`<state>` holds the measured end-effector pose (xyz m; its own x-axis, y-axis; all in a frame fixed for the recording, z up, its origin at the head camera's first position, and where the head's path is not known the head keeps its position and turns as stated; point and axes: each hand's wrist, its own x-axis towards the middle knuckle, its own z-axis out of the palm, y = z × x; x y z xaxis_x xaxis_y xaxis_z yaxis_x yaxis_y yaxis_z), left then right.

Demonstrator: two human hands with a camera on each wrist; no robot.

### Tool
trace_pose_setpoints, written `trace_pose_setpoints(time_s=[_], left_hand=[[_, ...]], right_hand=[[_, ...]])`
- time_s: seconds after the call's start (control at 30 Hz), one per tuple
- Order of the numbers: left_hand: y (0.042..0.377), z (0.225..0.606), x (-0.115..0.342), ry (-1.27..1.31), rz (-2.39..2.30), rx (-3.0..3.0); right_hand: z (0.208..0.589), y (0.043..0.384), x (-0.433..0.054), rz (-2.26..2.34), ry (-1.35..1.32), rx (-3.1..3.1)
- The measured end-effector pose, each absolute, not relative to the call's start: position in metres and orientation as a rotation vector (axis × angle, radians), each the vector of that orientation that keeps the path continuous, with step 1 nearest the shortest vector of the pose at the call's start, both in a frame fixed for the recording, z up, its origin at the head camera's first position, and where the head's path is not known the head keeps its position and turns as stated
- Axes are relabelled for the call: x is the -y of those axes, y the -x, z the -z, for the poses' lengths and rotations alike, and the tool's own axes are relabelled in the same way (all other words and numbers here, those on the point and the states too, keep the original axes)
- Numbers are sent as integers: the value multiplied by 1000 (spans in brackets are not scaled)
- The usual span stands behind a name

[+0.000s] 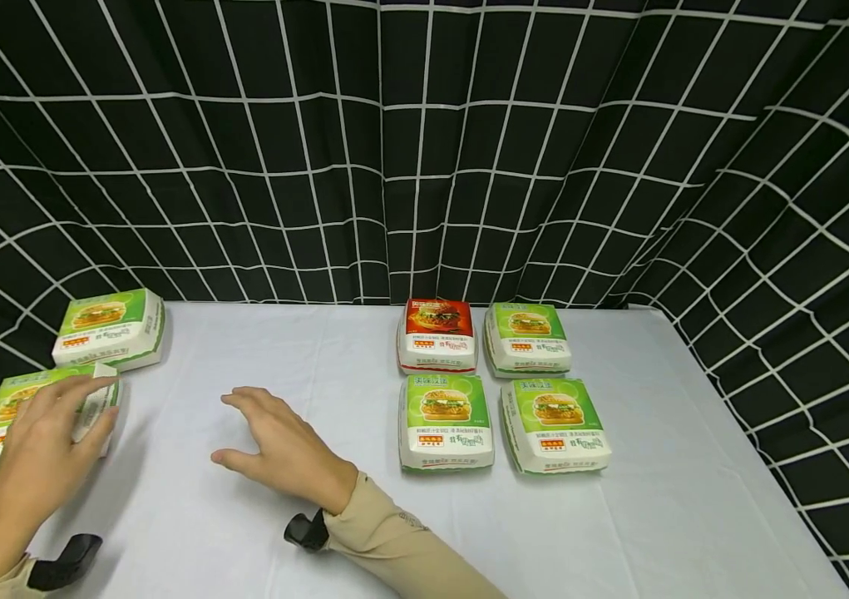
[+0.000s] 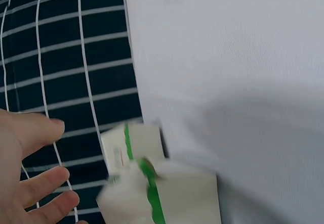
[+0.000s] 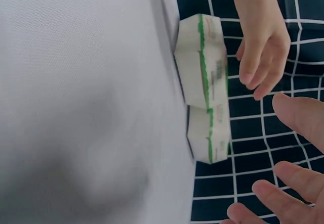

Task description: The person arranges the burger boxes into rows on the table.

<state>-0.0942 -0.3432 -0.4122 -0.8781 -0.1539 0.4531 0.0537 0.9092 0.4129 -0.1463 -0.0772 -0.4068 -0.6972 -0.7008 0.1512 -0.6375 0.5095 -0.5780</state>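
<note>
Two green-and-white burger boxes stand at the table's left edge, a far one (image 1: 110, 329) and a near one (image 1: 5, 408). My left hand (image 1: 50, 437) is over the near box and covers part of it in the head view. Seen from the right wrist, this left hand (image 3: 268, 52) hangs above the boxes with a gap, its fingers loosely bent and holding nothing. My right hand (image 1: 289, 449) hovers over the white table to the right of them, thumb and fingers spread, with nothing in its grasp.
Right of centre sit a red-topped burger box (image 1: 439, 333) and three green ones: back right (image 1: 529, 337), front left (image 1: 446, 420) and front right (image 1: 555, 424). A black cloth (image 1: 304, 150) with a white grid surrounds the white table (image 1: 244, 341) at the back and sides.
</note>
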Motion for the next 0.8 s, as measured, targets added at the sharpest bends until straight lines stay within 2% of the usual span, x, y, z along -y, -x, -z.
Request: trace_pose_setpoints(time_s=[0.37, 0.8], left_hand=[[91, 411, 375, -393, 499, 2659], [92, 423, 415, -708, 659, 2728]], right_hand=[[414, 150, 102, 848, 1222, -2595], [429, 154, 126, 815, 1234, -2567]])
